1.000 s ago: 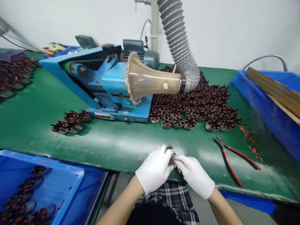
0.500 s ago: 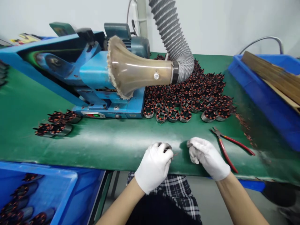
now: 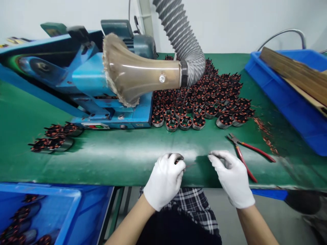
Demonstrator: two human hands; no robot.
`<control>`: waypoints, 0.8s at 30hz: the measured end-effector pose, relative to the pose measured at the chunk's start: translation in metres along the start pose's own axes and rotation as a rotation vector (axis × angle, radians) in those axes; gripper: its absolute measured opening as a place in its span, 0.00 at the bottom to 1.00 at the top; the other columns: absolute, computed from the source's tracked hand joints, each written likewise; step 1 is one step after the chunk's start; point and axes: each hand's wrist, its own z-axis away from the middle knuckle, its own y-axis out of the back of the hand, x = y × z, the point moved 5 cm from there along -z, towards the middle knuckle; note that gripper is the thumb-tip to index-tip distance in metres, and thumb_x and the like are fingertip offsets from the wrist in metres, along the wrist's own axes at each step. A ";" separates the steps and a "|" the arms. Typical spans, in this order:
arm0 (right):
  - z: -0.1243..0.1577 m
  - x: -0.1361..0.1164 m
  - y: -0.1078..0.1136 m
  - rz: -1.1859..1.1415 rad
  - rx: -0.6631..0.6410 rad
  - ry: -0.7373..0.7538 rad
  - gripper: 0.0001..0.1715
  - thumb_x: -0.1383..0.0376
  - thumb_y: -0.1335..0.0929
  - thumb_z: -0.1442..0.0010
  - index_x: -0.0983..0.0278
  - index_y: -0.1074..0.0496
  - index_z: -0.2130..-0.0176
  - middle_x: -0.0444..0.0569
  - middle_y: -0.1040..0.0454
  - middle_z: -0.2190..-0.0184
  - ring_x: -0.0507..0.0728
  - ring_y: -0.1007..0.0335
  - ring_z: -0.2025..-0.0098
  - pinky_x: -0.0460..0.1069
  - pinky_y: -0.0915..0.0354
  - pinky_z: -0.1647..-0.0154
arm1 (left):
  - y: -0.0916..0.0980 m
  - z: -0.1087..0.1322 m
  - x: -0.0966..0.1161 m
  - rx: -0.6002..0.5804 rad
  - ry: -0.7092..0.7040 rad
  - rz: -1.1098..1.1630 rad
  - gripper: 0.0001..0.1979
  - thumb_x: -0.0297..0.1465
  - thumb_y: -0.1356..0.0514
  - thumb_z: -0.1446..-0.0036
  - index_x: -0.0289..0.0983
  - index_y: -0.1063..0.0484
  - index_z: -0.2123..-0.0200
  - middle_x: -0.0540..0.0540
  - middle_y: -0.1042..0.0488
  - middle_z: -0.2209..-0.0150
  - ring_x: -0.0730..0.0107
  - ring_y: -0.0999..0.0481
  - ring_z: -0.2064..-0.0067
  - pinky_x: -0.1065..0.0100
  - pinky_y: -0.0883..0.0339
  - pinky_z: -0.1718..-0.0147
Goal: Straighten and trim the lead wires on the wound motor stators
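Observation:
My left hand (image 3: 165,178), in a white glove, is closed around a motor stator (image 3: 177,161). Only a dark bit of the stator with some copper shows between the fingers, and a thin wire (image 3: 190,165) sticks out toward the right. Across a short gap, my gloved right hand (image 3: 231,175) is held above the table edge, its thumb and forefinger tips brought together in a pinch. Whatever may be between those tips is too small to make out. Diagonal cutters (image 3: 240,146) with red handles lie spread on the green table (image 3: 107,160), just beyond the right hand.
Many stators (image 3: 198,122) crowd the table behind my hands; several more (image 3: 60,143) sit at left. A blue machine (image 3: 117,122) with a funnel-shaped hood (image 3: 145,76) and grey hose (image 3: 187,51) stands at back. Blue bins (image 3: 286,92) (image 3: 76,200) flank me. Copper scraps (image 3: 267,134) lie right.
My right hand has turned and shifted slightly right; its thumb and forefinger now reach out farther from the palm. My left hand keeps its hold on the stator. The whole view has shifted a little.

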 end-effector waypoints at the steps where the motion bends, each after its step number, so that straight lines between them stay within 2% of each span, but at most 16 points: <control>1: 0.000 -0.007 -0.001 0.033 -0.055 0.107 0.05 0.66 0.35 0.43 0.63 0.30 0.63 0.50 0.28 0.65 0.57 0.32 0.61 0.53 0.36 0.58 | 0.000 0.000 0.000 -0.008 -0.005 0.000 0.08 0.25 0.49 0.44 0.40 0.34 0.62 0.46 0.35 0.56 0.62 0.36 0.56 0.61 0.38 0.60; 4: 0.009 -0.031 -0.020 0.208 -0.286 0.481 0.13 0.73 0.39 0.42 0.63 0.32 0.58 0.52 0.30 0.59 0.58 0.36 0.56 0.54 0.38 0.55 | -0.001 0.000 -0.002 -0.008 0.000 0.008 0.08 0.26 0.50 0.43 0.39 0.35 0.60 0.46 0.35 0.56 0.62 0.36 0.56 0.60 0.38 0.59; 6: 0.014 -0.039 -0.034 0.304 -0.356 0.642 0.14 0.75 0.41 0.41 0.65 0.32 0.58 0.53 0.29 0.63 0.57 0.35 0.59 0.52 0.36 0.59 | -0.002 -0.001 -0.003 -0.005 0.000 0.027 0.08 0.26 0.50 0.43 0.39 0.36 0.61 0.46 0.35 0.56 0.62 0.36 0.56 0.60 0.38 0.58; 8: 0.015 -0.042 -0.045 0.362 -0.393 0.727 0.12 0.74 0.41 0.40 0.67 0.31 0.61 0.52 0.29 0.69 0.56 0.34 0.67 0.50 0.35 0.66 | -0.002 -0.001 -0.003 -0.009 -0.007 0.054 0.08 0.25 0.49 0.44 0.38 0.36 0.61 0.46 0.34 0.56 0.62 0.36 0.56 0.60 0.38 0.58; 10: 0.013 -0.041 -0.052 0.395 -0.428 0.766 0.13 0.73 0.43 0.39 0.68 0.31 0.64 0.50 0.30 0.74 0.55 0.34 0.73 0.48 0.36 0.72 | -0.001 0.000 -0.005 0.007 -0.001 0.112 0.08 0.23 0.49 0.45 0.39 0.36 0.63 0.47 0.34 0.56 0.62 0.35 0.55 0.59 0.38 0.56; 12: 0.011 -0.038 -0.054 0.400 -0.437 0.736 0.14 0.72 0.44 0.39 0.68 0.31 0.64 0.50 0.30 0.75 0.55 0.34 0.75 0.48 0.36 0.74 | 0.002 0.003 -0.009 0.063 0.028 0.233 0.10 0.23 0.47 0.47 0.39 0.38 0.61 0.46 0.36 0.52 0.62 0.36 0.51 0.58 0.38 0.54; 13: 0.009 -0.036 -0.054 0.384 -0.429 0.705 0.14 0.72 0.44 0.38 0.68 0.31 0.63 0.50 0.30 0.74 0.55 0.33 0.74 0.48 0.35 0.73 | 0.004 0.004 -0.013 0.097 0.051 0.300 0.14 0.24 0.45 0.49 0.39 0.39 0.58 0.44 0.39 0.48 0.62 0.37 0.49 0.58 0.39 0.52; 15: 0.008 -0.034 -0.054 0.328 -0.407 0.643 0.14 0.71 0.44 0.38 0.68 0.32 0.59 0.51 0.29 0.72 0.55 0.32 0.72 0.48 0.34 0.71 | 0.005 0.008 -0.025 0.150 0.112 0.368 0.30 0.26 0.38 0.56 0.38 0.46 0.49 0.39 0.49 0.42 0.57 0.42 0.43 0.57 0.40 0.49; 17: 0.008 -0.031 -0.056 0.282 -0.396 0.604 0.14 0.70 0.43 0.38 0.67 0.33 0.57 0.51 0.29 0.70 0.54 0.32 0.70 0.48 0.34 0.69 | 0.003 0.010 -0.036 0.153 0.151 0.317 0.40 0.28 0.33 0.64 0.37 0.47 0.47 0.37 0.51 0.41 0.51 0.46 0.42 0.53 0.42 0.48; 21: 0.012 -0.036 -0.053 0.313 -0.319 0.680 0.19 0.75 0.45 0.40 0.68 0.31 0.57 0.51 0.32 0.73 0.55 0.34 0.73 0.48 0.35 0.73 | -0.004 0.011 -0.046 0.138 0.114 0.239 0.31 0.30 0.31 0.65 0.40 0.37 0.54 0.42 0.39 0.47 0.50 0.42 0.44 0.50 0.43 0.48; 24: 0.012 -0.048 -0.044 0.305 -0.292 0.713 0.22 0.78 0.46 0.43 0.67 0.30 0.58 0.50 0.34 0.76 0.55 0.37 0.76 0.48 0.38 0.77 | -0.003 0.014 -0.045 0.156 0.164 0.406 0.30 0.27 0.34 0.60 0.42 0.39 0.51 0.44 0.37 0.48 0.57 0.37 0.46 0.53 0.41 0.49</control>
